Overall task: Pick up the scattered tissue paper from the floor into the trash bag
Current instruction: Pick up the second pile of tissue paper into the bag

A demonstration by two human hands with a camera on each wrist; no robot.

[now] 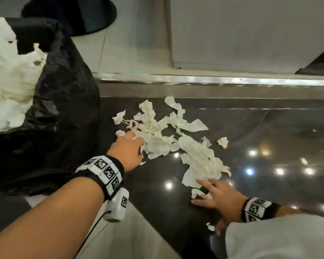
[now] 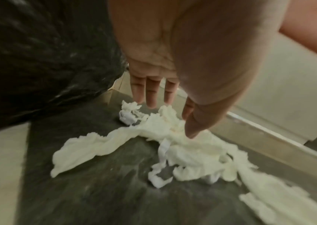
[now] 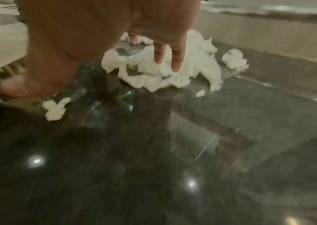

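Note:
Torn white tissue paper (image 1: 176, 135) lies scattered across the dark glossy floor (image 1: 269, 139). A black trash bag (image 1: 64, 101) stands at the left, with white tissue (image 1: 7, 75) filling its mouth. My left hand (image 1: 128, 146) reaches over the left end of the pile; its straight fingers (image 2: 151, 94) hover just above the tissue (image 2: 173, 146). My right hand (image 1: 211, 193) is spread flat at the near end of the pile, its fingers (image 3: 176, 60) against the tissue (image 3: 153, 73). A small loose scrap (image 1: 223, 142) lies off to the right, and another scrap (image 1: 210, 226) lies by my right thumb.
A metal threshold strip (image 1: 213, 80) runs across behind the pile, with a pale wall panel (image 1: 241, 34) beyond it. A dark round base (image 1: 73, 14) stands behind the bag. Pale floor tile (image 1: 135, 236) lies near my left forearm. My white-clad knee (image 1: 279, 238) is at lower right.

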